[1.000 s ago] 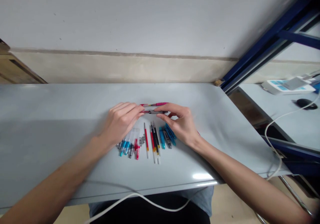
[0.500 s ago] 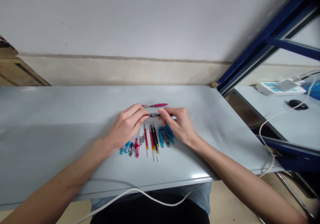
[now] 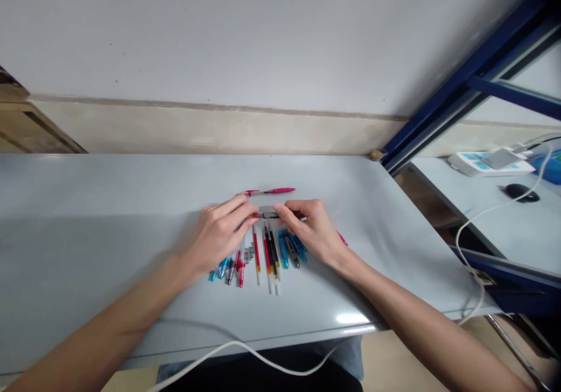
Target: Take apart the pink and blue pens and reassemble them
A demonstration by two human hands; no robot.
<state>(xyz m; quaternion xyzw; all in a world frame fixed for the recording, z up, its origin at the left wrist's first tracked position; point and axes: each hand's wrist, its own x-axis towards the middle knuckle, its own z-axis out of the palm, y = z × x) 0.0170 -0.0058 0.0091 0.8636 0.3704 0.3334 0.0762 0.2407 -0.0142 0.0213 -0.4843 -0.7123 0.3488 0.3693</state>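
Between my two hands is a slim pen with a dark, clear-looking middle, held level just above the table. My left hand pinches its left end, where a reddish-yellow part shows. At its right end, my right hand has thumb and fingers closed on it; the fingers hide that end. Beyond the hands lies a pink pen. Nearer me are red and black ink refills side by side. Blue and grey pen barrels lie right of these, and clear, blue and red pen parts lie left.
A pink tip shows beside my right wrist. Grey tabletop runs up to the wall. A white cable crosses in front of my lap. On the right, past a blue frame, are a power strip and a black mouse.
The view has tilted up a little, so the table sits lower in the picture. Both hands keep hold of the pen. A pink tip now shows beside my right wrist.
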